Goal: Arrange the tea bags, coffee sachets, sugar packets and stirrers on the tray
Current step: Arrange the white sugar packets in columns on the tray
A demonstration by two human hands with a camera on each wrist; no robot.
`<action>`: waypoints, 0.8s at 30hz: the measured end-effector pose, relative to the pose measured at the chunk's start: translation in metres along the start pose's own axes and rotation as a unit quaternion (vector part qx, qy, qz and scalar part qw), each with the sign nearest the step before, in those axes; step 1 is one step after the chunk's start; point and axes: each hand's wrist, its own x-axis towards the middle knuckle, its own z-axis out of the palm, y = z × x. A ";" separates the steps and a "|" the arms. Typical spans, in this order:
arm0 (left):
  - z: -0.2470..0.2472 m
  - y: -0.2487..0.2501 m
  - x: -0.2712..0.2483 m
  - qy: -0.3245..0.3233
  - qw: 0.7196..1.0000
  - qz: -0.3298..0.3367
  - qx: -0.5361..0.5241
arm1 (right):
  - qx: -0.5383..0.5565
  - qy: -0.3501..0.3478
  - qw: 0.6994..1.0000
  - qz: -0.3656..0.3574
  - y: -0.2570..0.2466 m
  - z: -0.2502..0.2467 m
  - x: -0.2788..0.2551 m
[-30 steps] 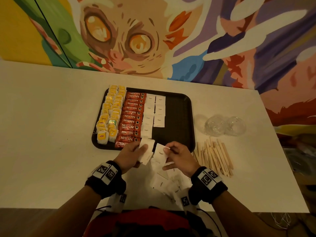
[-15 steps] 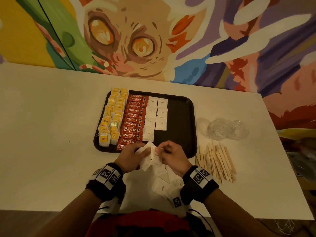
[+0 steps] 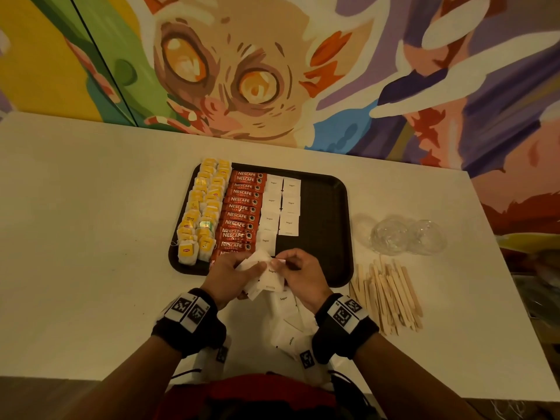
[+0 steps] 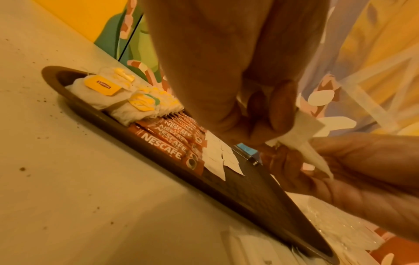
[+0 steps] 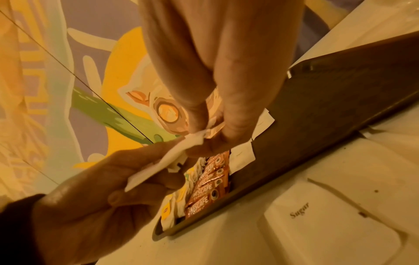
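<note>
A small bunch of white sugar packets [image 3: 266, 275] is pinched between both hands just above the near edge of the tray [image 3: 321, 207]. The left hand [image 3: 228, 275] clasps the bunch from the left, fingers curled round it, while the right hand [image 3: 298, 275] nips one packet's top edge between thumb and forefinger, as if peeling it free. How many packets are in the bunch cannot be told; they overlap.

To do this step well, I would separate a single packet cleanly, turn it printed side up, and lay it at the foot of the shorter right sugar column, edges flush with its neighbours and clear of the coffee row.

On the tray, from left to right: two columns of yellow-tagged tea bags [image 3: 201, 213], too closely overlapped to count surely, perhaps ten in each; one column of about eleven red Nescafé sachets [image 3: 242, 209]; then sugar in two columns, four on the left and three on the right. The tray's right part is bare.

A loose heap of more sugar packets [image 3: 288, 322] lies on the white table [image 3: 91, 237] under the wrists. The wooden stirrers [image 3: 391, 298], roughly twenty, lie piled just right of the tray, with two clear plastic domed lids [image 3: 406, 236] beyond them.
</note>
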 end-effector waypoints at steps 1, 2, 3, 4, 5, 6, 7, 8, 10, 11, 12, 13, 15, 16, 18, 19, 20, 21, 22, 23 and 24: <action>-0.001 0.000 0.002 0.010 1.000 0.004 0.000 | 0.020 -0.007 1.000 0.019 -0.001 0.000 0.001; -0.002 0.001 0.003 0.023 1.000 0.009 -0.003 | 0.042 -0.019 0.998 0.042 -0.002 0.000 0.001; -0.003 0.001 0.004 0.036 0.999 0.013 -0.006 | 0.063 -0.034 0.995 0.062 -0.003 0.000 0.001; -0.004 0.002 0.005 0.048 0.999 0.015 -0.010 | 0.073 -0.049 0.993 0.076 -0.005 0.000 0.000; -0.004 0.002 0.006 0.056 0.998 0.015 -0.012 | 0.076 -0.062 0.992 0.082 -0.007 -0.001 0.000; -0.004 0.003 0.007 0.059 0.998 0.015 -0.013 | 0.074 -0.068 0.991 0.083 -0.008 -0.002 0.001; -0.004 0.003 0.008 0.060 0.998 0.016 -0.015 | 0.073 -0.069 0.992 0.081 -0.009 -0.004 0.002; -0.003 0.004 0.008 0.061 0.998 0.017 -0.015 | 0.070 -0.064 0.992 0.079 -0.009 -0.006 0.003; -0.003 0.004 0.010 0.067 0.997 0.017 -0.018 | 0.062 -0.046 0.994 0.079 -0.009 -0.009 0.009; -0.004 0.003 0.011 0.073 0.997 0.014 -0.017 | 0.058 -0.032 0.995 0.081 -0.009 -0.011 0.013; -0.005 0.003 0.013 0.079 0.997 0.008 -0.011 | 0.054 -0.015 0.995 0.084 -0.009 -0.013 0.017; -0.006 0.001 0.015 0.085 0.996 0.002 -0.003 | 0.050 0.002 0.995 0.087 -0.008 -0.015 0.022; -0.009 -0.003 0.018 0.089 0.996 -0.009 0.003 | 0.036 0.041 0.994 0.097 -0.006 -0.020 0.033; -0.011 -0.005 0.019 0.089 0.996 -0.012 0.004 | 0.020 0.058 0.993 0.102 -0.004 -0.023 0.039; -0.014 -0.008 0.021 0.089 0.996 -0.014 0.006 | -0.035 0.090 0.989 0.110 -0.003 -0.026 0.050; -0.015 -0.008 0.021 0.087 0.996 -0.014 0.008 | -0.066 0.104 0.986 0.112 -0.003 -0.028 0.055; -0.015 -0.009 0.021 0.086 0.996 -0.012 0.011 | -0.088 0.115 0.983 0.112 -0.004 -0.029 0.058; -0.015 -0.009 0.020 0.087 0.996 -0.011 0.013 | -0.105 0.123 0.981 0.110 -0.005 -0.030 0.062; -0.015 -0.009 0.020 0.089 0.996 -0.009 0.016 | -0.119 0.127 0.979 0.110 -0.005 -0.031 0.065; -0.016 -0.009 0.019 0.090 0.996 -0.007 0.018 | -0.134 0.129 0.976 0.111 -0.006 -0.031 0.067; -0.016 -0.009 0.019 0.090 0.996 -0.006 0.018 | -0.149 0.129 0.974 0.113 -0.008 -0.031 0.070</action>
